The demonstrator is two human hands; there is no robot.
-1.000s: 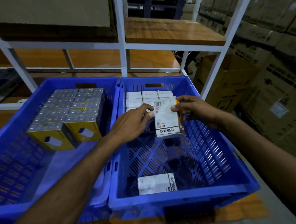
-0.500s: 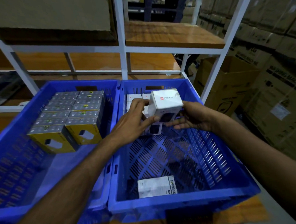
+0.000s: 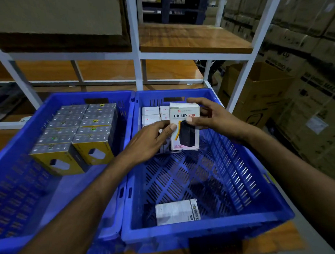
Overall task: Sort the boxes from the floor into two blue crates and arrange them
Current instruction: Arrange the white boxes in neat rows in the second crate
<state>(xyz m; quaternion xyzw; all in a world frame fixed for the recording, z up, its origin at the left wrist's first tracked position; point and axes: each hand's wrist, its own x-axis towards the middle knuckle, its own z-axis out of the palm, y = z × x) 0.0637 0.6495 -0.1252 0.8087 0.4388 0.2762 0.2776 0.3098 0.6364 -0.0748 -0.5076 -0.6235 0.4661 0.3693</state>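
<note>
Both grips are on one white box (image 3: pixel 184 115) with HALLEY 20K on its front, held upright at the far end of the right blue crate (image 3: pixel 206 234). The left grip (image 3: pixel 149 143) has its thumb on the lower left of the front. The right grip (image 3: pixel 214 117) wraps the top right corner, thumb on the front too. Can't tell if the bottom edge touches the crate floor.

Behind it, at 12 o'clock in that crate, a few standing white boxes (image 3: pixel 151 115) sit packed against the far wall. A lone white box (image 3: pixel 176 211) lies flat at 6 o'clock, near the front wall.

Over at 9 o'clock, the left blue crate (image 3: pixel 72 98) holds two tight rows of yellow boxes (image 3: pixel 77 135) with grey tops. White rack (image 3: pixel 136 55) at 12 – open cardboard carton (image 3: pixel 259 88) at 2.
</note>
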